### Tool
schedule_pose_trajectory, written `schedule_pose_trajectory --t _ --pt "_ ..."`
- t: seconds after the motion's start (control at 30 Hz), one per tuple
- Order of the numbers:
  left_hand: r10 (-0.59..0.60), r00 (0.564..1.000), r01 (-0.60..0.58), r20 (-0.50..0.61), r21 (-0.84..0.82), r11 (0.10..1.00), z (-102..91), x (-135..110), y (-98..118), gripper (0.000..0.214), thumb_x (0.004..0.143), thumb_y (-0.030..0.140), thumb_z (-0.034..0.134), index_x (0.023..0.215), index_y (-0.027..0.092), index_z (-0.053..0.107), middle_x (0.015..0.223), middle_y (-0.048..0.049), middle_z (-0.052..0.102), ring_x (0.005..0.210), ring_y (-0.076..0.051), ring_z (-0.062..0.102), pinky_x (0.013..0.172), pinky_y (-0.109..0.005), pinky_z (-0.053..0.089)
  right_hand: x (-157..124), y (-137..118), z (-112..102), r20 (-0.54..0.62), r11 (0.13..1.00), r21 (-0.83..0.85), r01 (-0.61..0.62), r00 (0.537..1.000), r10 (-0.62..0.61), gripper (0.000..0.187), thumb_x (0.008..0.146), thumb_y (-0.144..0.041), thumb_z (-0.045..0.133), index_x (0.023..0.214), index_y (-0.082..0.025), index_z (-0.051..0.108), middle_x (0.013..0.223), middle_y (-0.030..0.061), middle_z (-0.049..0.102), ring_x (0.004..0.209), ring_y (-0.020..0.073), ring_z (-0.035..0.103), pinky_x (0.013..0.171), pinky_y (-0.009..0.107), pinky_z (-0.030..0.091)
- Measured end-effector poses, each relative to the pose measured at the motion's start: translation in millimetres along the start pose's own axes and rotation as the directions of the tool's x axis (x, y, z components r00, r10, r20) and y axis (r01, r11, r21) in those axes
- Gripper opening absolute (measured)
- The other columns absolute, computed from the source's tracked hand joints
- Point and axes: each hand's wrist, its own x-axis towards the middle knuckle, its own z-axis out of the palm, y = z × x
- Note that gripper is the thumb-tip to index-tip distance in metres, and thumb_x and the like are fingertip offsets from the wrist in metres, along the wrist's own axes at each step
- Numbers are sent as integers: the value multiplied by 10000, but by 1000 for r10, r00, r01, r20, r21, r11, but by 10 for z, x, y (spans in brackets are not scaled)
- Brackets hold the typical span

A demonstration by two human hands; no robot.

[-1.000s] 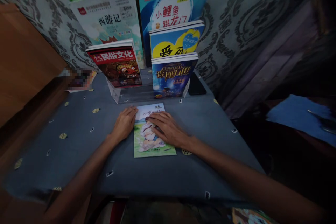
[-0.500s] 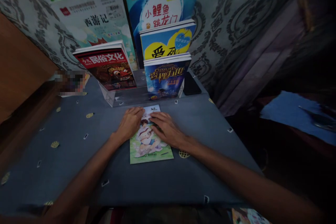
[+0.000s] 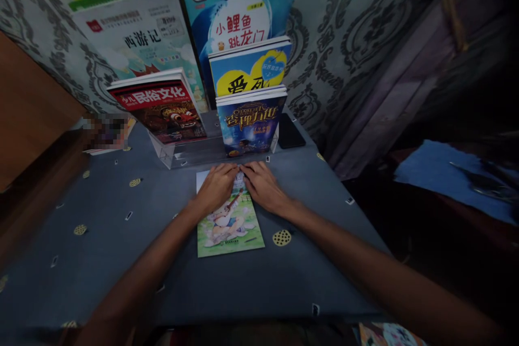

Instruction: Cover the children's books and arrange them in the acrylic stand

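Note:
A thin book with a light green cover, showing a seated figure playing a stringed instrument, lies flat on the cloth-covered table. My left hand rests across the upper part of its cover, fingers stretched toward the top right corner. At the book's right edge, my right hand reaches in from the side with its fingers extended. The fingertips of both hands come close together at that corner. Part of the title and the figure's head are hidden under my left hand.
Behind the hands, a clear stand holds several upright books, including a red-and-black book and a dark blue book. A black phone lies right of it. A blurred-out item sits far left; blue cloth lies right.
Both hands have slid across the cover to the right, toward its top right corner. My left hand now covers the figure's head, and the instrument shows more. The view has shifted slightly.

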Motion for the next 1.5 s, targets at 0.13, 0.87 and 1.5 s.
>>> schedule_pose_trajectory --t 0.13,0.87,1.5 --pt "13 999 -14 -48 -23 1000 63 0 -16 386 994 126 424 1324 136 624 1341 -147 655 1227 -271 592 1014 -465 497 48 13 -10 30 995 -102 -10 999 13 398 1008 -185 407 1313 -101 647 1098 180 625 1010 326 526 887 483 490" --pt "100 990 -106 -98 -58 993 137 -97 -75 478 909 5 460 1299 194 662 1377 -127 660 1327 -262 584 1098 -508 477 28 85 3 34 998 -68 5 999 -3 431 977 -117 447 1361 -171 635 1086 140 636 1000 293 531 877 422 472" --pt "130 986 -138 -101 -73 988 98 -142 -67 402 958 67 444 1254 188 687 1316 -134 688 1251 -254 626 1073 -490 497 -11 62 -30 112 1000 11 -14 994 13 599 852 25 447 1394 -168 615 1378 140 651 1221 290 556 984 459 463"
